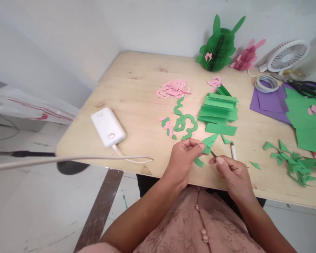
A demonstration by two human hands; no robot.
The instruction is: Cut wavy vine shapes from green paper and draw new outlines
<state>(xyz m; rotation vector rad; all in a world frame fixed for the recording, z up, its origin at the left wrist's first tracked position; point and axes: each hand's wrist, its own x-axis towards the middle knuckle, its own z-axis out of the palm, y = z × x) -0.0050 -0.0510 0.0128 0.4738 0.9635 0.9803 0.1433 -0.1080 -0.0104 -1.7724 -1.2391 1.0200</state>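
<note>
Green paper point(212, 140) juts beyond the left grip point(182, 157).

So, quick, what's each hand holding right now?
Left hand: closed, pinching a green paper piece.
Right hand: closed on a dark thin tool; which kind, I can't tell.
</note>
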